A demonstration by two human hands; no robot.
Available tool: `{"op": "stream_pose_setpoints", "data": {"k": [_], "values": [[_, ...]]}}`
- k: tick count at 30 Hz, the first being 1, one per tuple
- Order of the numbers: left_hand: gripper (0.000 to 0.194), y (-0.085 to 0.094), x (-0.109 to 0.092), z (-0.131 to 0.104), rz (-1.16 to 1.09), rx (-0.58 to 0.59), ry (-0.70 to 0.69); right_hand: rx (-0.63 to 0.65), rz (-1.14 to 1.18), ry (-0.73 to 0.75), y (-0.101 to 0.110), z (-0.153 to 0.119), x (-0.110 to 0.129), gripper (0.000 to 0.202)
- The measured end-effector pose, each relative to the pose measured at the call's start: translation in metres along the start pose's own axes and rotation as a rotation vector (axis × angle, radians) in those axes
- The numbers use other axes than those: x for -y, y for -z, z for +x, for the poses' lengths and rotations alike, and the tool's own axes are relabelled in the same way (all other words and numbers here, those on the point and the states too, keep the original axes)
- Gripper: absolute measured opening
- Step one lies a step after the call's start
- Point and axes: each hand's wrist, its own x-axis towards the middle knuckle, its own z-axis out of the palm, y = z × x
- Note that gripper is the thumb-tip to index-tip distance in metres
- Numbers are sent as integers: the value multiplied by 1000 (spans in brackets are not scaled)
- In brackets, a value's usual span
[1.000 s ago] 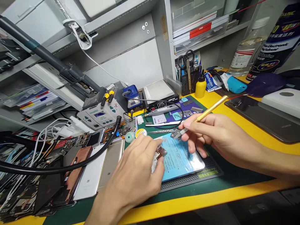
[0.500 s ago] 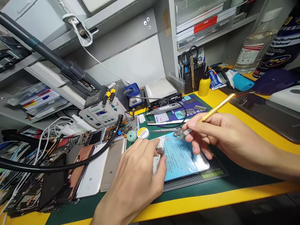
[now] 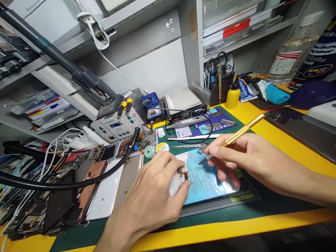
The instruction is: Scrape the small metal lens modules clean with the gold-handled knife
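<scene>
A flat panel covered with printed blue film (image 3: 202, 185) lies in front of me on a perforated grey mat (image 3: 207, 209). My left hand (image 3: 154, 189) rests over its left end, thumb and index finger apart. Between those fingertips, a small part with a brown flex cable (image 3: 183, 173) lies on a whitish area of the panel. My right hand (image 3: 241, 157) holds a gold-handled craft knife (image 3: 243, 131) like a pen. The blade points down and left, close above the blue film. A small dark metal piece (image 3: 202, 148) sits by the panel's far edge, beside the right fingertips.
Phones and phone parts (image 3: 63, 203) are piled on the left, with a black hose (image 3: 112, 171) arching over them. Tweezers (image 3: 183, 147), a white brush (image 3: 194, 137) and a hot plate (image 3: 185, 105) stand behind the panel. A yellow bottle (image 3: 233, 96) is at back right.
My left thumb and index finger have spread a little, showing more of the flex-cable part. The knife blade has tilted and shifted slightly over the blue film. The whole view has shifted a little.
</scene>
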Motion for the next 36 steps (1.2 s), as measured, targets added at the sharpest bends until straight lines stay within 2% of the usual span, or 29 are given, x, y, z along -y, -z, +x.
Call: {"op": "stream_pose_setpoints", "data": {"k": [6, 10, 15, 19, 27, 36], "values": [[18, 1, 0, 3, -29, 20, -35, -6, -3, -20, -3, -3, 4, 39], [24, 2, 1, 2, -61, 21, -52, -16, 0, -4, -6, -4, 1, 36], [14, -6, -2, 1, 68, -136, -26, -48, -17, 3, -11, -5, -4, 31], [5, -13, -3, 3, 134, -196, -38, -53, -62, 2, -13, -5, -4, 32], [13, -12, 0, -1, 126, -153, 0, -14, -15, -79, -10, -1, 0, 38], [2, -18, 1, 1, 45, -180, 4, 90, 44, -185, -6, 9, 6, 39]]}}
